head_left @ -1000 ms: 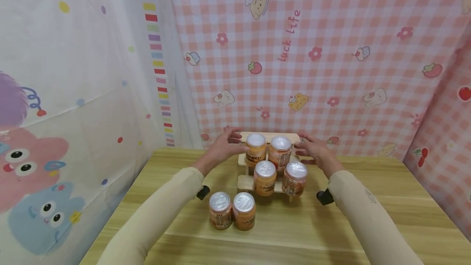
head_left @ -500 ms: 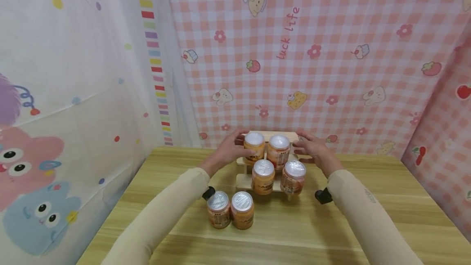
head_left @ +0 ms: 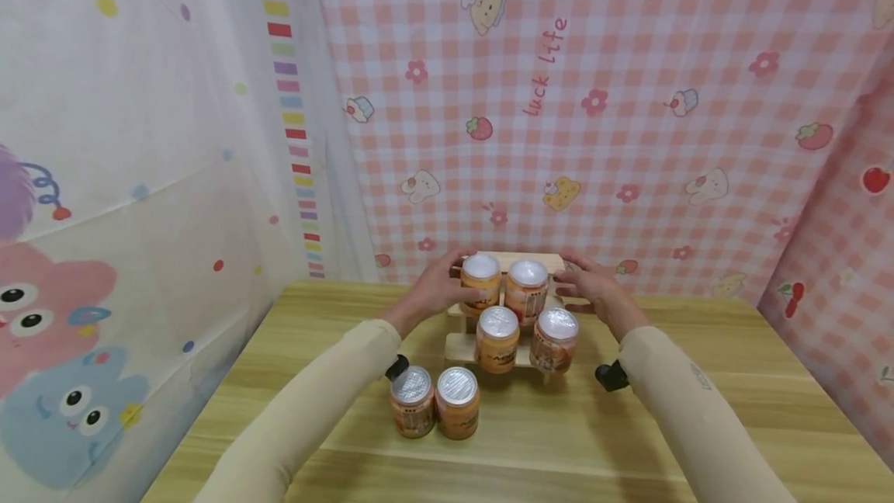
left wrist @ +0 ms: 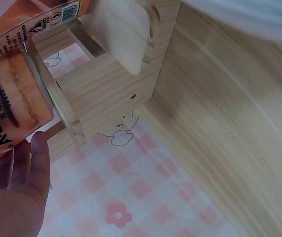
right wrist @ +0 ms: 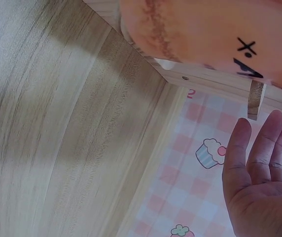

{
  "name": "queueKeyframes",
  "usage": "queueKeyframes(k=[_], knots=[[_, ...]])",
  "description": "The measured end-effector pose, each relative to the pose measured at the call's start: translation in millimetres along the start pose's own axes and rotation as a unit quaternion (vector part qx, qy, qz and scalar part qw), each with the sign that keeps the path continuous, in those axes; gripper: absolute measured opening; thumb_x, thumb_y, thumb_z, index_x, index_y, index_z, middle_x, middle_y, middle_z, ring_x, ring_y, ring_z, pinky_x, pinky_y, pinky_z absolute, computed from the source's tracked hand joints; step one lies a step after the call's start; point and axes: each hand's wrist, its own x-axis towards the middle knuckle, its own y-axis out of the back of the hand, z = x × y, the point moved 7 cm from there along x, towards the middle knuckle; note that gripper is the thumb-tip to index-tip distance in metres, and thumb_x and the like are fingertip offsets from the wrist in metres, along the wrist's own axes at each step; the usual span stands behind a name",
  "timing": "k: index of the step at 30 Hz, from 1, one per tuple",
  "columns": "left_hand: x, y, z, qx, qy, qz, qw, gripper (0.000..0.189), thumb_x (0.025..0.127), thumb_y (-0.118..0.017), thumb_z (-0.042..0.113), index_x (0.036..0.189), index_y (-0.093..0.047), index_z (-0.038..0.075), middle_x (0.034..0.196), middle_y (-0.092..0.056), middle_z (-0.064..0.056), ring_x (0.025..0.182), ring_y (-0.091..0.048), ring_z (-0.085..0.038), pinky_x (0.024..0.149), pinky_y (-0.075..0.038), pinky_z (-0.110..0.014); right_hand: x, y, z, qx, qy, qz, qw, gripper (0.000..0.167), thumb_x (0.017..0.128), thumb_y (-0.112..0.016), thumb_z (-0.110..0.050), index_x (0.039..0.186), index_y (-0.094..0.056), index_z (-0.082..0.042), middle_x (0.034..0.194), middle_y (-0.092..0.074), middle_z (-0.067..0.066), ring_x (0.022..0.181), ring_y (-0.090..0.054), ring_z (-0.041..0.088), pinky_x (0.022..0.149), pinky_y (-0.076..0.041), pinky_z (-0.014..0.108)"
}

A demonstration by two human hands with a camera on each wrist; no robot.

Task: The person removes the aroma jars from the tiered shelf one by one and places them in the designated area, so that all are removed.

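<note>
The upper-left orange jar of the group sits near the centre of the head view, with the left hand clasping it: thumb across its front, fingers behind. It stands toward the left end of a tiered wooden rack, just beside the upper-right jar. The right hand is at the rack's right end, holding no jar, its fingers spread and slightly bent; whether they touch the wood, I cannot tell.

For a clean adjustment, the clasped jar should be held upright with its whole base on the board, and the thumb should press lightly so its neighbour isn't nudged. The right hand could brace the rack's end.

A step lower, right of centre, stand two more jars, the lower-left jar and the lower-right jar; the wrists should clear these. Below centre-left, the front-left jar and front-right jar stand on the desk. Behind hangs a pink checked cloth.
</note>
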Motion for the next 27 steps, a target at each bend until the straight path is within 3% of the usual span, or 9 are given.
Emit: queueKeyframes(k=[12,20,27], knots=[[-5.9,10.8,7.7,0.029,-0.031,0.031,0.9986,0.067,0.079,-0.086,0.021,0.137,-0.053,0.017,0.124,-0.059,-0.005,0.111,-0.059,-0.024,0.089,-0.052,-0.038,-0.8,-1.8,0.1,-0.001,0.006,-0.003,1.0000,0.065,0.103,-0.052,-0.021,0.160,-0.020,-0.024,0.154,-0.036,0.018,0.134,-0.045,0.037,0.107,-0.037,0.056],[-18.2,28.7,21.4,0.011,-0.035,0.048,0.9982,0.070,0.077,-0.087,0.027,0.138,-0.054,0.016,0.123,-0.059,-0.003,0.112,-0.058,-0.023,0.089,-0.052,-0.040,0.7,-1.4,0.6,-0.009,0.006,0.004,0.9999,0.063,0.104,-0.047,-0.019,0.160,-0.019,-0.023,0.152,-0.039,0.020,0.133,-0.045,0.037,0.105,-0.039,0.054],[-37.1,48.8,25.9,-0.003,-0.038,0.064,0.9972,0.072,0.077,-0.087,0.026,0.138,-0.052,0.015,0.123,-0.059,-0.005,0.113,-0.056,-0.025,0.087,-0.052,-0.042,-2.5,-3.8,-0.6,-0.012,0.005,0.001,0.9999,0.062,0.105,-0.047,-0.020,0.160,-0.019,-0.023,0.153,-0.038,0.020,0.133,-0.045,0.037,0.107,-0.037,0.055]])
